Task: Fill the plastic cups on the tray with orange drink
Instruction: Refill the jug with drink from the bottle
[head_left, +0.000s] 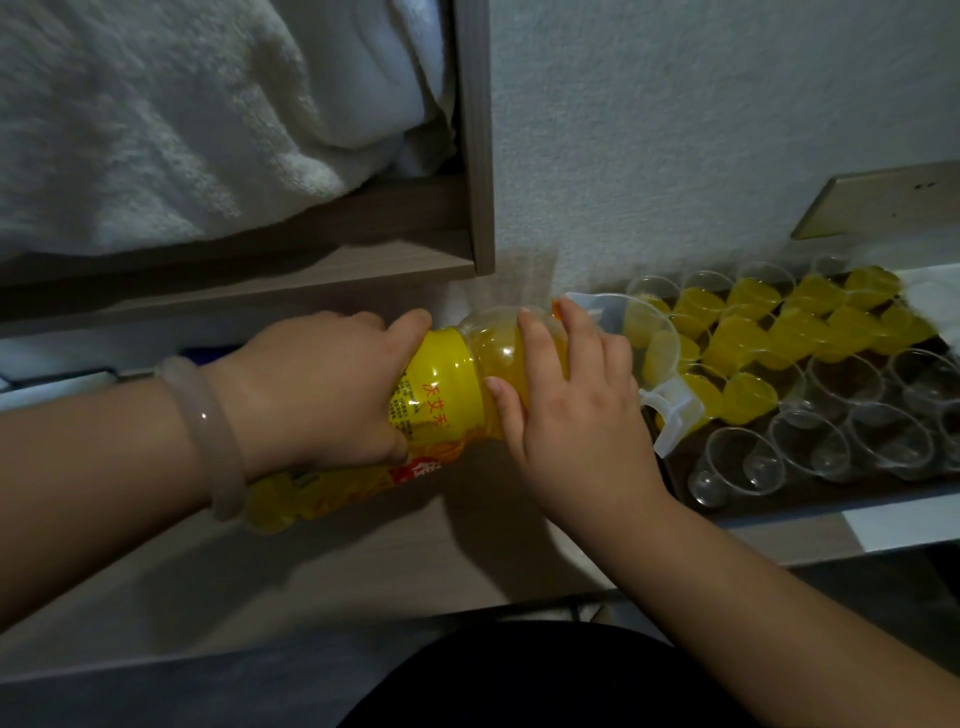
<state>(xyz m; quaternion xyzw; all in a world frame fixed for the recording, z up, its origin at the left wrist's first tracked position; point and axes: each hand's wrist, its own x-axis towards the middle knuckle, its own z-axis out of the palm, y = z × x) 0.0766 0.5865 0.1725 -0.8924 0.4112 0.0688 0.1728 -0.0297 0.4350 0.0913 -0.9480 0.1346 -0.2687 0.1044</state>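
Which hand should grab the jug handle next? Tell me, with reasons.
Right. The right hand lies beside the jug handle, near the empty cups; the left hand grips the bottle, farther away.

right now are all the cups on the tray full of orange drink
No, the near cups stand clear and empty; only the far cups hold orange drink.

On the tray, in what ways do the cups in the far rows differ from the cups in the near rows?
The far cups hold orange drink; the near cups are empty. The far cups look yellow, while the dark tray shows through the near cups. The far cups stand by the wall, the near cups at the tray's front edge. Both are clear plastic cups, upright on one tray.
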